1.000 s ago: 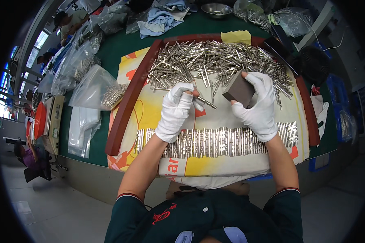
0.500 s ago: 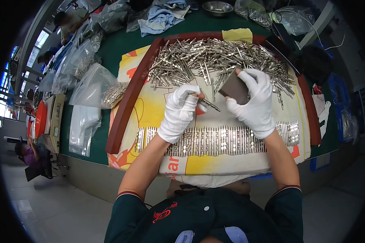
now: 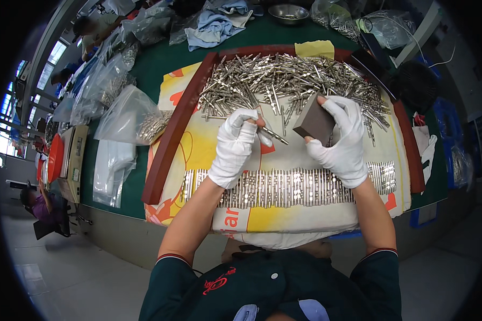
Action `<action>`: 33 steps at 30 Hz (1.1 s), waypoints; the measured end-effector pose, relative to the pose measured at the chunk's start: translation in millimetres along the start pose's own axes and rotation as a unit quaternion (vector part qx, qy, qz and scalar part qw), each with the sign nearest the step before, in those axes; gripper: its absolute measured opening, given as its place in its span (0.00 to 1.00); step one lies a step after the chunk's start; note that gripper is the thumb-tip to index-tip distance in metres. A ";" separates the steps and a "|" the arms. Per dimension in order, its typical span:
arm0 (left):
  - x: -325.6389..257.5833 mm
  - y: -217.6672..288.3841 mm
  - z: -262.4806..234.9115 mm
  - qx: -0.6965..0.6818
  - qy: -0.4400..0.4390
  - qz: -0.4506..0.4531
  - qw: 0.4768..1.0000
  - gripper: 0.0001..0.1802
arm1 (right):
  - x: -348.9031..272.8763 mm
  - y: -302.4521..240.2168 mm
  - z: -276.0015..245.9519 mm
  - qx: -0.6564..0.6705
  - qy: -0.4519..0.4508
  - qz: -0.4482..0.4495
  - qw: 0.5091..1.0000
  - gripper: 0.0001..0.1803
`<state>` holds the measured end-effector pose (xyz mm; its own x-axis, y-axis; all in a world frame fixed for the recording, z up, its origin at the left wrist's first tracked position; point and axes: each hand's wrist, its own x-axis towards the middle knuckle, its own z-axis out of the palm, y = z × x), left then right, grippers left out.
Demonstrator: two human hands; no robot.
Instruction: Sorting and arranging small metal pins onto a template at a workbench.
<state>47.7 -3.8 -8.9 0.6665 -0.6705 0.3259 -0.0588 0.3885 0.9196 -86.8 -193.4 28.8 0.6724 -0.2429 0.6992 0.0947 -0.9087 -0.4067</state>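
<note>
Two gloved hands on my head view, both loaded. Left hand [image 3: 234, 147]: thumb and fingers pinching one slim metal rod [image 3: 276, 137], rear part hidden by the grip. Rod slants down to the right, tip near the block's left corner, visibly apart from it. Right hand [image 3: 344, 142]: fingers over the top edge, thumb underneath, clamping a dark grey block [image 3: 314, 124], tilted. I can't tell how high either sits.

Held rod shows between two groups of similar ones. Far side: loose pile of rods [image 3: 273, 75], tangled every which way, some strays at its near edge. Near side: long row of rods [image 3: 284, 187], packed side by side, forearms crossing over part of it. Both groups lie on a printed cloth [image 3: 294, 153], edged left, far and right by a dark red frame [image 3: 180, 128]. Yellow piece [image 3: 314, 49] on the far bar; I can't tell cloth from paper.

Left of the frame I get a clear bag [image 3: 120, 115] with rods inside, leaning near the bar. Light blue cloth [image 3: 211, 29] and steel bowl [image 3: 288, 14] sit at the far end of the green table [image 3: 166, 51].
</note>
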 end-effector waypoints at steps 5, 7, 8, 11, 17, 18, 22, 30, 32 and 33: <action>0.7 4.3 3.1 0.064 0.002 0.024 0.998 0.06 | -3.4 -21.1 0.0 0.070 -0.026 -0.131 0.989 0.39; 0.4 6.7 5.2 0.124 0.006 0.026 0.992 0.06 | -4.8 -29.2 2.1 0.046 -0.063 -0.141 0.987 0.39; -0.1 7.4 5.6 0.091 0.006 0.012 0.996 0.06 | -3.2 -21.0 4.4 0.030 -0.030 -0.113 0.993 0.39; -0.3 5.3 3.9 0.039 0.006 -0.003 0.999 0.06 | 10.0 4.8 1.4 -0.078 0.045 -0.069 0.993 0.36; -0.9 9.8 5.6 0.115 0.017 0.008 0.993 0.06 | -4.3 -25.7 3.5 0.044 -0.070 -0.137 0.987 0.39; -1.6 9.9 4.8 0.117 0.015 0.007 0.993 0.06 | -0.6 -13.4 6.9 0.044 -0.051 -0.069 0.995 0.37; 1.6 6.9 4.5 -0.005 0.015 -0.010 1.000 0.05 | -0.3 19.1 -0.4 0.015 -0.006 0.032 0.999 0.34; 1.5 6.0 -1.2 0.008 0.035 -0.047 0.998 0.06 | 1.6 12.8 4.6 0.029 -0.021 0.005 0.999 0.35; 3.6 6.4 5.1 -0.006 0.043 -0.036 0.998 0.07 | 1.6 15.0 0.8 0.011 -0.007 0.015 1.000 0.35; 5.5 6.9 9.7 -0.021 0.051 -0.026 0.998 0.08 | 1.6 16.9 -3.2 -0.007 0.007 0.026 1.000 0.35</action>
<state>43.7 -10.9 1.3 0.7399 -0.6239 0.2515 0.0074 0.3814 0.9244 -86.5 -210.2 25.0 0.6655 -0.2946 0.6858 0.0499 -0.8992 -0.4347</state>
